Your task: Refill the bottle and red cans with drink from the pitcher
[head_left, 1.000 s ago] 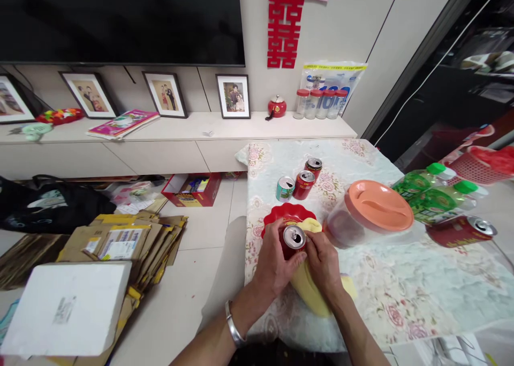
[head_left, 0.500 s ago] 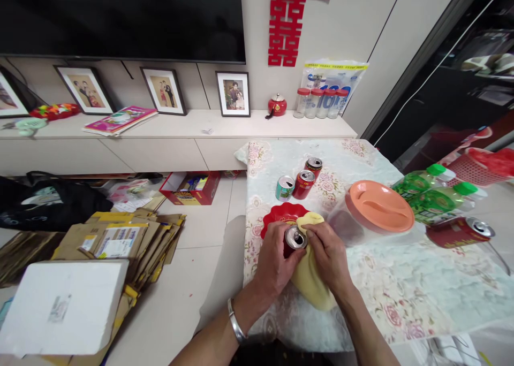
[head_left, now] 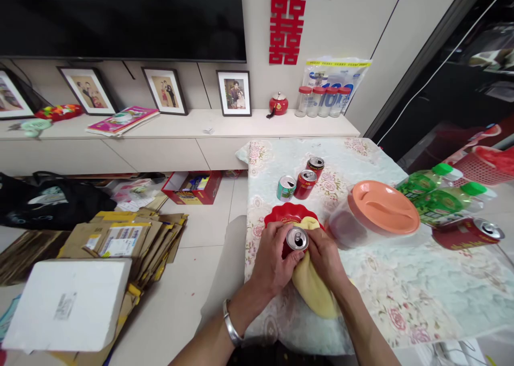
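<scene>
My left hand [head_left: 271, 259] is wrapped round an opened dark red can [head_left: 296, 239], its silver top facing up. Against the can's right side, my right hand [head_left: 326, 252] grips a yellow cloth [head_left: 315, 291] that hangs down over the tablecloth. Behind both hands lies a red scalloped plate [head_left: 287, 212], partly covered by them. Farther back stand a small green can [head_left: 286, 188] and two red cans, one nearer [head_left: 305, 184] and one behind [head_left: 315, 166].
To the right on the flowered table [head_left: 385, 280] are a container with an orange lid [head_left: 385, 206], green-capped bottles [head_left: 445, 200] and a large red can [head_left: 466, 233] on its side. Flattened cardboard [head_left: 160, 243] and a white foam box [head_left: 68, 304] lie at the left.
My right hand and the cloth have shifted slightly down along the can's right side. The can sits more upright, with its top more fully in view.
</scene>
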### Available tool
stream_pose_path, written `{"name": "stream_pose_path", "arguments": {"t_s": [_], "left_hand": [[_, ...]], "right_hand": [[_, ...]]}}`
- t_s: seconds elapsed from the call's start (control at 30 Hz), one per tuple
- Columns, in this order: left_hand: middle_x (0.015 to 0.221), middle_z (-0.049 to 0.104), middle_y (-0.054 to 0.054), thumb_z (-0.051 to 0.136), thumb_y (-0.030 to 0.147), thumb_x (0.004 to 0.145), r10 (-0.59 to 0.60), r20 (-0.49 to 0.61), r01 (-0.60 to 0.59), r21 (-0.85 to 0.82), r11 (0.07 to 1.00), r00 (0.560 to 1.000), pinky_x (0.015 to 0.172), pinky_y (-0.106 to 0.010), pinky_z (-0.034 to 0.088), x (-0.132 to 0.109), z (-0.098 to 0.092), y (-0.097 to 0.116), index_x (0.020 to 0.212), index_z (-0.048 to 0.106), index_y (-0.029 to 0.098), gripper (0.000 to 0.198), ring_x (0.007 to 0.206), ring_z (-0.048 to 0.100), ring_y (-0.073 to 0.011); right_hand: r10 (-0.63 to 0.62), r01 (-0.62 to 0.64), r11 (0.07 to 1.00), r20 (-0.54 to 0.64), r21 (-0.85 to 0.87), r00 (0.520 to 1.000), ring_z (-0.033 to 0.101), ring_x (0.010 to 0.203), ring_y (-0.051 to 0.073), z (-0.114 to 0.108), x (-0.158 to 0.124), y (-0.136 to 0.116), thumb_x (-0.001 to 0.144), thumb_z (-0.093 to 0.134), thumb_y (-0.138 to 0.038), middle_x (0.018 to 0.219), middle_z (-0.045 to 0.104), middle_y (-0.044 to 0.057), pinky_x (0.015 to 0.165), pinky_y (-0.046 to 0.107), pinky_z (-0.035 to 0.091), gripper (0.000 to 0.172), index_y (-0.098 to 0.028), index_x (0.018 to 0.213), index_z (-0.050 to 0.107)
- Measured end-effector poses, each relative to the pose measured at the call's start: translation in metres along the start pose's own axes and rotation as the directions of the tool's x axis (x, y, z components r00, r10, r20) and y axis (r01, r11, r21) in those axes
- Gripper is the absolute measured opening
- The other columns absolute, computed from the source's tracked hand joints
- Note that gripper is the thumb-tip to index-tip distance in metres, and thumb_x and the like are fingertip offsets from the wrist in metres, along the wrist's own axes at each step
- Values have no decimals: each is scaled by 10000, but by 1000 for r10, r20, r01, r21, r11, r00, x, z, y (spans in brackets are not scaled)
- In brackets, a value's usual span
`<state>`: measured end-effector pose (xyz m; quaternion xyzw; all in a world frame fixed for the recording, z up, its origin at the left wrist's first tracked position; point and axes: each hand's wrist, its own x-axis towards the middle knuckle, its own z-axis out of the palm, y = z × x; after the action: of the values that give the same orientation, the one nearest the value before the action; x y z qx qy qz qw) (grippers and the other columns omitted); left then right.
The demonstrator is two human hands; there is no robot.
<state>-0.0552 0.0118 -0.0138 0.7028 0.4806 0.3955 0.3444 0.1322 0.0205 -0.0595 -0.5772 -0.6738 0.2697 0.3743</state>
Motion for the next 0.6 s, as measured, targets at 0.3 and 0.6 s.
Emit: {"name": "stream_pose_path", "arguments": {"t_s": [0.3, 0.6], "left_hand": [[1317, 621, -130, 600, 244, 951, 88, -52, -93, -109, 990, 995, 1061, -508, 522, -4, -1, 1, 1362, 493, 223, 426, 1219, 615, -291], [1481, 593, -112, 604, 176, 890, -56, 143, 96, -287, 953, 988, 1240, -527, 387, 9, -13, 2, 1379, 558, 229, 494, 1401, 533, -290]], "right_hand": [[-30, 32, 999, -149, 10, 988, 694, 907, 191, -1, -12, -16, 1059, 521, -406, 949, 726, 39, 830, 386, 563, 297, -193, 1060, 728], [-43, 55, 997, -205, 54, 978, 701, 975, 205, -9, 0, -29, 1054, 525, -375, 1004, 737, 55, 892, 401, 561, 288, -208, 1118, 750]]}}
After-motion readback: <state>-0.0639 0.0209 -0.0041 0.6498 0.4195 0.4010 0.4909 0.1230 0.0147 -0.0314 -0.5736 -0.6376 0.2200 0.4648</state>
